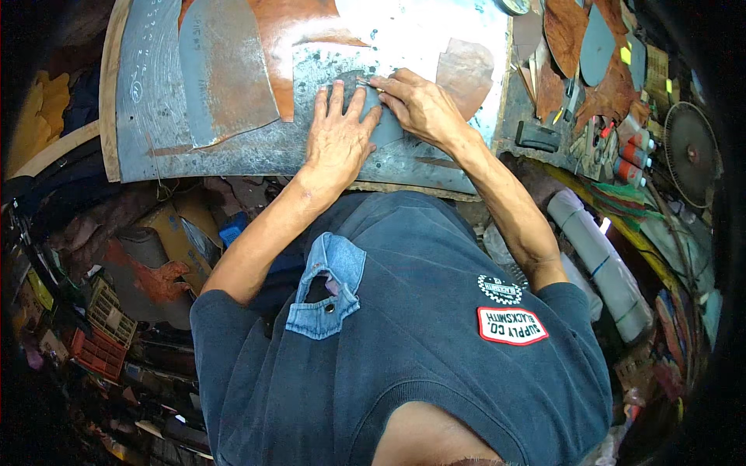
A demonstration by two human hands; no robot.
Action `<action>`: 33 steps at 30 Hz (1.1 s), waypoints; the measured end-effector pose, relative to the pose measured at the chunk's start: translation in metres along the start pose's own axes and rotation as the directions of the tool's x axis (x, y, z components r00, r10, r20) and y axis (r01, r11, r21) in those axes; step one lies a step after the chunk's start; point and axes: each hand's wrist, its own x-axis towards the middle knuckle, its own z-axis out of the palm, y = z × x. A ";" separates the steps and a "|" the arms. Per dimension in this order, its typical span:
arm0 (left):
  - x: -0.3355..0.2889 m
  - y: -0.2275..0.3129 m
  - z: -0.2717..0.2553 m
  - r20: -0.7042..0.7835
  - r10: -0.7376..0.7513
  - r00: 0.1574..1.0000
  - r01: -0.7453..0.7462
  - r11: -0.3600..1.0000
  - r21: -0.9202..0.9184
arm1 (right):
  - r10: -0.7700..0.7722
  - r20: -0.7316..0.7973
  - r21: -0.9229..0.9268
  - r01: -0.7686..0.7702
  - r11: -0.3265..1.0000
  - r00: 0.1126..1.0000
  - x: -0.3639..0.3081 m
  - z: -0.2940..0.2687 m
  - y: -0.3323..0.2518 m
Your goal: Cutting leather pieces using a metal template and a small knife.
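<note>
Your tabletop [256, 165] carries brown leather [299, 23] at its far side. Your left hand [339, 138] lies flat near the middle, fingers spread, gripping nothing visible. Your right hand [422, 107] has its grip pinched round a slim tool [364, 81] just beside those fingertips (its tip is too small to judge). A leftward slip, from uneven pressure, could nick them.

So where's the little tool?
In the head view's upper middle, the little tool is in the person's right hand, close to the left hand.
</note>
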 end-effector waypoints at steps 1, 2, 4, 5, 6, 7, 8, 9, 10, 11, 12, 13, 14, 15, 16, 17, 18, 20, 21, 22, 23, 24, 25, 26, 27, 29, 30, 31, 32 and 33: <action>0.001 0.001 0.000 -0.001 0.000 1.000 0.000 1.000 0.004 | 0.001 0.001 0.003 -0.001 1.000 1.000 0.001 -0.002 -0.001; 0.002 0.001 0.000 -0.002 0.004 1.000 -0.004 1.000 0.009 | 0.014 0.022 0.005 -0.014 1.000 1.000 0.001 -0.005 -0.004; 0.005 0.003 0.000 0.012 0.002 1.000 -0.003 1.000 0.024 | 0.030 0.041 0.010 -0.031 0.999 0.999 0.001 -0.006 -0.005; 0.006 0.004 -0.001 0.023 -0.003 1.000 0.003 0.999 0.038 | 0.039 0.049 0.006 -0.039 0.999 0.998 0.001 -0.006 -0.004; 0.007 0.004 -0.002 0.025 -0.002 1.000 0.001 0.999 0.040 | 0.048 0.057 0.002 -0.048 0.999 0.997 0.002 -0.006 -0.003; 0.008 0.005 -0.002 0.032 -0.006 0.999 0.005 0.999 0.050 | 0.049 0.055 0.005 -0.050 0.999 0.997 0.001 -0.006 -0.003; 0.008 0.006 -0.002 0.038 -0.010 0.999 0.007 0.998 0.059 | 0.047 0.062 0.008 -0.048 0.999 0.997 -0.001 -0.007 -0.002; 0.009 0.006 -0.002 0.040 -0.006 0.999 0.004 0.998 0.060 | 0.045 0.069 0.011 -0.046 0.999 0.997 -0.002 -0.009 -0.002; 0.010 0.007 -0.001 0.036 -0.007 0.999 0.004 0.997 0.074 | 0.048 0.067 0.012 -0.049 0.999 0.997 -0.003 -0.011 0.000; 0.010 0.007 0.000 0.032 -0.009 0.999 0.006 0.996 0.088 | 0.063 0.097 0.015 -0.065 0.998 0.993 -0.004 -0.013 0.001; 0.011 0.008 0.001 0.034 -0.006 0.999 0.003 0.996 0.089 | 0.078 0.127 0.017 -0.081 0.997 0.989 -0.005 -0.016 0.001; 0.012 0.010 0.002 0.036 -0.011 0.999 0.007 0.993 0.114 | 0.080 0.125 0.018 -0.083 0.996 0.989 -0.006 -0.018 0.001; 0.013 0.011 0.002 0.038 -0.015 0.999 0.009 0.990 0.138 | 0.088 0.129 0.026 -0.092 0.995 0.988 -0.008 -0.020 0.001; 0.015 0.013 0.002 0.040 -0.010 0.999 0.004 0.991 0.137 | 0.096 0.133 0.034 -0.102 0.994 0.986 -0.010 -0.022 0.001; 0.018 0.014 0.001 0.048 -0.007 0.999 0.000 0.988 0.156 | 0.102 0.132 0.034 -0.107 0.994 0.986 -0.012 -0.023 0.001; 0.020 0.015 0.001 0.055 -0.006 0.998 -0.004 0.984 0.176 | 0.099 0.142 0.021 -0.103 0.994 0.985 -0.013 -0.025 0.002; 0.022 0.017 0.002 0.057 -0.002 0.998 -0.008 0.985 0.175 | 0.096 0.152 0.008 -0.099 0.995 0.984 -0.015 -0.027 0.003; 0.026 0.019 0.003 0.054 -0.008 0.999 -0.002 0.982 0.189 | 0.103 0.162 -0.002 -0.104 0.995 0.981 -0.016 -0.030 0.004; 0.026 0.020 0.003 0.058 -0.003 0.998 -0.008 0.982 0.187 | 0.105 0.172 -0.013 -0.104 0.994 0.979 -0.017 -0.032 0.005; 0.027 0.020 0.002 0.057 0.000 0.998 -0.010 0.983 0.182 | 0.111 0.172 -0.012 -0.111 0.994 0.979 -0.019 -0.033 0.006; 0.028 0.019 0.001 0.054 0.001 0.999 -0.011 0.984 0.178 | 0.126 0.180 -0.026 -0.123 0.992 0.976 -0.020 -0.034 0.007; 0.028 0.020 0.001 0.057 0.004 0.998 -0.014 0.984 0.177 | 0.140 0.189 -0.040 -0.135 0.990 0.972 -0.021 -0.036 0.008; 0.029 0.020 0.001 0.060 0.009 0.998 -0.020 0.982 0.187 | 0.144 0.189 -0.039 -0.139 0.990 0.971 -0.023 -0.037 0.009; 0.030 0.020 0.000 0.062 0.015 0.998 -0.027 0.980 0.198 | 0.143 0.183 -0.048 -0.136 0.990 0.973 -0.024 -0.039 0.010; 0.031 0.020 0.000 0.064 0.019 0.998 -0.031 0.980 0.197 | 0.141 0.176 -0.057 -0.133 0.989 0.974 -0.026 -0.040 0.010; 0.032 0.020 0.001 0.036 0.034 0.999 -0.042 0.973 0.228 | 0.153 0.180 -0.075 -0.141 0.987 0.972 -0.028 -0.042 0.011; 0.032 0.020 0.001 0.038 0.036 0.999 -0.044 0.973 0.227 | 0.159 0.184 -0.093 -0.144 0.985 0.970 -0.029 -0.043 0.012; 0.032 0.021 0.000 0.042 0.034 0.999 -0.042 0.971 0.235 | 0.162 0.184 -0.092 -0.147 0.985 0.969 -0.031 -0.043 0.013; 0.033 0.021 0.000 0.045 0.032 0.998 -0.042 0.969 0.242 | 0.163 0.177 -0.094 -0.148 0.984 0.971 -0.033 -0.043 0.015; 0.033 0.021 -0.001 0.046 0.034 0.998 -0.044 0.969 0.241 | 0.164 0.169 -0.095 -0.149 0.984 0.972 -0.034 -0.043 0.016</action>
